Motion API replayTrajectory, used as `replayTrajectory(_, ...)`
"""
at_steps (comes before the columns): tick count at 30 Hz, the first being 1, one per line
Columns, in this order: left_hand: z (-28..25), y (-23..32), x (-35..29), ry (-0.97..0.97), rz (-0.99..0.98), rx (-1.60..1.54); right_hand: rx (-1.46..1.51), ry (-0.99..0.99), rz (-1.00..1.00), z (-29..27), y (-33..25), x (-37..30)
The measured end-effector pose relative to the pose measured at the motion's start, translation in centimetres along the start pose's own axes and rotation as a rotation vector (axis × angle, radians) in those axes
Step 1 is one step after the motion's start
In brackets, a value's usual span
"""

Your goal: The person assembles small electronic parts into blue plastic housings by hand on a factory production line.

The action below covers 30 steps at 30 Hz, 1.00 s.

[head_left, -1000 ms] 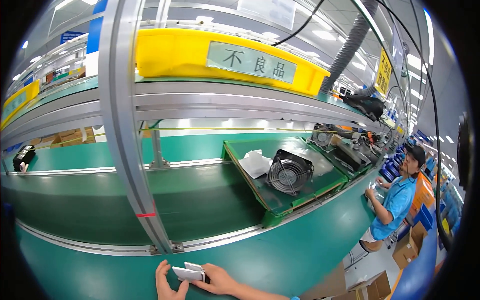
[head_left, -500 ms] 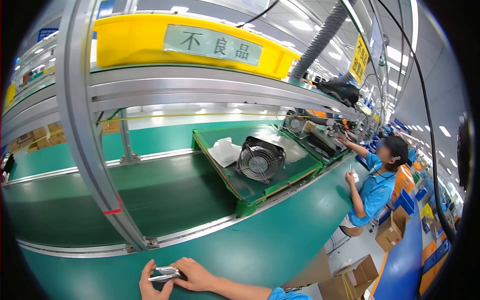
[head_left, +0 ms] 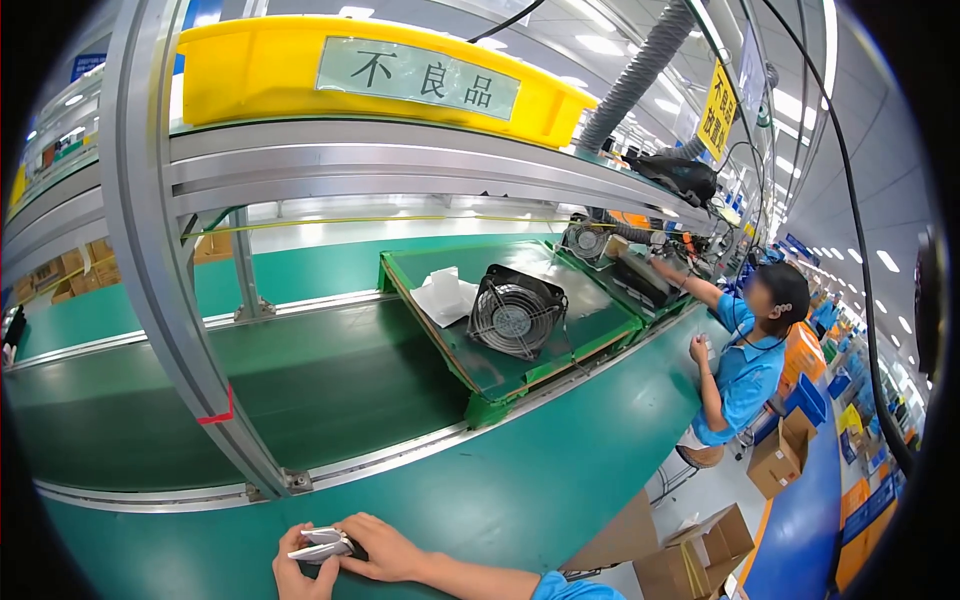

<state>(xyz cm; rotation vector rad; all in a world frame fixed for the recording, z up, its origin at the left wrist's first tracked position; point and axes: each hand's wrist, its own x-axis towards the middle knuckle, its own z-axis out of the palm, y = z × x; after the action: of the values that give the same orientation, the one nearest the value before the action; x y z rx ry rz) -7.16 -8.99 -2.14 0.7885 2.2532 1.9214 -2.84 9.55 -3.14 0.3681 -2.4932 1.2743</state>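
Observation:
At the near edge of the green workbench, my left hand (head_left: 300, 568) and my right hand (head_left: 385, 550) hold one small silvery-white object (head_left: 322, 545) between them. It looks flat, with two pale layers and a dark part near my right fingers; its exact kind does not show. My left fingers and thumb close round its left side, while my right fingers grip its right end. Beyond the hands, a black fan with a round wire guard (head_left: 517, 315) rests on a green-edged pallet (head_left: 410, 268). Beside the fan lies a crumpled white sheet (head_left: 444, 297).
A metal upright (head_left: 165, 250) rises just ahead on the left, joined to a rail carrying a yellow bin (head_left: 250, 75). A sunken dark green conveyor (head_left: 330, 370) runs behind the bench. On the right, a co-worker in blue (head_left: 745, 370) reaches toward another pallet; cardboard boxes (head_left: 690, 570) stand below.
The view has shifted slightly. My hands keep their hold on the silvery object, which is turned a little. The co-worker's reaching hand has moved left, further over the far pallet.

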Motion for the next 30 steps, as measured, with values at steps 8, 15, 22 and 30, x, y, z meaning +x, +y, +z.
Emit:
replayTrajectory(8,-0.7,0.3,0.3,-0.179,-0.015,0.074,0.019,0.009,-0.002,0.1,0.8,-0.5)
replayTrajectory(15,-1.1,-1.6,0.2,-0.075,0.168,0.064,0.085,-0.049,0.014,0.6,0.2,0.4)
replayTrajectory(22,-0.4,-1.0,0.4,-0.140,0.031,-0.019,0.077,0.136,-0.037,0.2,0.1,0.1)
replayTrajectory(30,-0.4,-0.5,0.1,-0.102,0.022,-0.198,0.119,0.064,0.000,0.6,-0.1,0.2)
